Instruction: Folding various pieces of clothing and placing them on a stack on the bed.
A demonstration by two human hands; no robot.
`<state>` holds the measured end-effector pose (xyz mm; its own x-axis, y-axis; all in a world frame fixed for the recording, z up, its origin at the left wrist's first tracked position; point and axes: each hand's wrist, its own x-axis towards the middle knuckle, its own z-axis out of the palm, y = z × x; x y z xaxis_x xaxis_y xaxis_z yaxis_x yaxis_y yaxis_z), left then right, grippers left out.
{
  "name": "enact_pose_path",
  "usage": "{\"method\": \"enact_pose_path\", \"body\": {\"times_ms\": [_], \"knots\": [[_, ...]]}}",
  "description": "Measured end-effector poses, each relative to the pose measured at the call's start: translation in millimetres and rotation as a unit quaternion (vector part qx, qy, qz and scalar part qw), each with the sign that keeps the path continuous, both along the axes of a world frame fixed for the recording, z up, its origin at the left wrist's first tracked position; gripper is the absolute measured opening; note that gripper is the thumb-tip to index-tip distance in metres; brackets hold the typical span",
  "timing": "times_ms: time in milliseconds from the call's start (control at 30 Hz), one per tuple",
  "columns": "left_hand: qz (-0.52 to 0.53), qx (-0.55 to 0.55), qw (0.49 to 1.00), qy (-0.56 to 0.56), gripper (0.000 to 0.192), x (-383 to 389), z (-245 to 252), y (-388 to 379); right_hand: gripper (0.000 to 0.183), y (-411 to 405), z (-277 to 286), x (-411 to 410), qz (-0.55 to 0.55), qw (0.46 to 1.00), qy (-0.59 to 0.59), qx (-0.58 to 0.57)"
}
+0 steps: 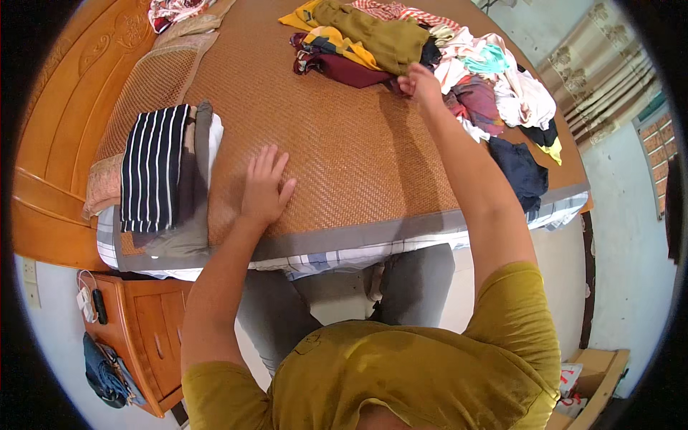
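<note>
My left hand (265, 188) rests palm down, fingers spread, on the woven mat (333, 150) that covers the bed. Far out to the right, my right hand (419, 83) has bent fingers at the edge of an olive garment (376, 35) and a maroon garment (349, 72); whether it grips cloth, I cannot tell. A yellow checked cloth (344, 51) lies between those two. Beside them spreads a loose heap of white, mint and purple-red clothes (478, 102). Left of my left hand sits a folded stack with a black-and-white striped garment (156, 166) on top.
A carved wooden headboard (80, 91) and a woven pillow cover (156, 75) line the left side. Dark blue cloth (518, 169) lies near the bed's front right edge. A wooden nightstand (145, 333) stands at lower left; a cardboard box (596, 371) is on the floor at lower right.
</note>
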<state>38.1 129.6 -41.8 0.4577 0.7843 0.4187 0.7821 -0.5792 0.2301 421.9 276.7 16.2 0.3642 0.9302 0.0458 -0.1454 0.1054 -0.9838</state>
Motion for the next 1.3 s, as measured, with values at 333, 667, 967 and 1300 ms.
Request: {"method": "enact_pose_path", "body": {"times_ms": [333,667,967,1300], "knots": [[0.01,-0.024,1.0,0.016,0.054,-0.9,-2.2,5.2,0.041,54.6,14.4,-50.0,0.01,0.999,0.051,-0.015],[0.004,-0.016,1.0,0.014,0.053,-4.2,-5.5,6.5,0.021,-147.5,6.0,-111.9,0.703,0.605,-0.374,-0.005],[0.007,0.015,1.0,-0.001,0.053,-4.2,-7.7,3.2,0.028,-118.1,54.5,-25.5,0.428,0.838,-0.274,-0.2],[0.024,-0.008,1.0,-0.006,0.051,-5.6,-7.3,5.4,0.039,32.2,9.8,-116.6,-0.023,0.637,-0.717,0.282]]}}
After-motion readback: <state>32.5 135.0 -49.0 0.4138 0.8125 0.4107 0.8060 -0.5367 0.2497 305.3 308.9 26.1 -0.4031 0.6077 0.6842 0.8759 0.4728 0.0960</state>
